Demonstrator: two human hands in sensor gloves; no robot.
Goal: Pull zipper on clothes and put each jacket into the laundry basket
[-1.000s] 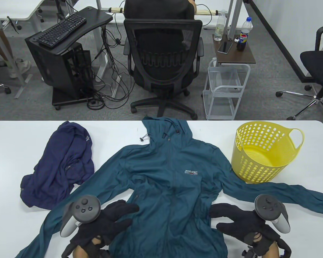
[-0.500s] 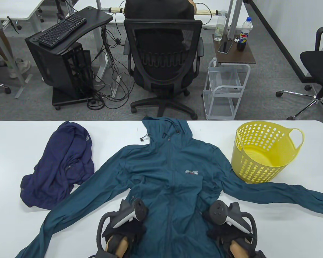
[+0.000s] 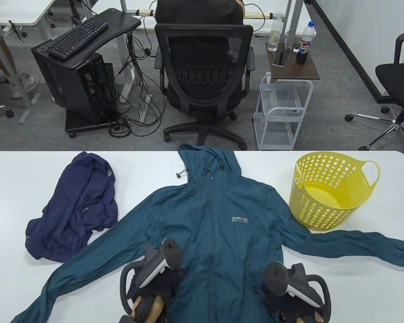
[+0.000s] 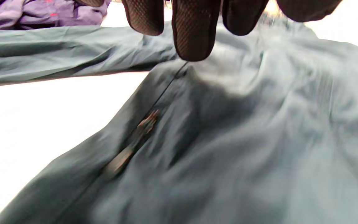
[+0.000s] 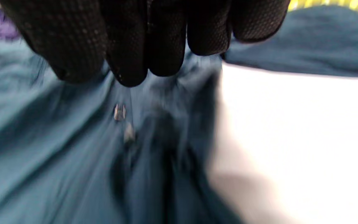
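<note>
The left hand's fingertips (image 4: 194,34) hang curled and bunched close together onto the teal fabric, the longest one touching down at the top end of a side pocket zipper (image 4: 144,124); whether they pinch cloth cannot be told. The right hand's fingertips (image 5: 135,46) are pressed side by side against the fabric just above a small metal zipper pull (image 5: 120,112); that view is blurred, so they may be gripping a fold, but it is not certain.

From above, the left hand (image 3: 155,286) sits on the teal jacket (image 3: 219,215) at its near left side, and the right hand (image 3: 289,292) at its near right side, both close to the table's near edge. The jacket lies flat and face up in the middle of the white table (image 3: 20,175), hood touching the far edge, sleeves spread out to left and right. The right sleeve runs just in front of the yellow laundry basket (image 3: 326,191), which stands upright at the far right. A crumpled navy jacket (image 3: 77,208) lies at the left, its near edge touching the teal left sleeve. Bare tabletop shows at the near right and far left corners.
</note>
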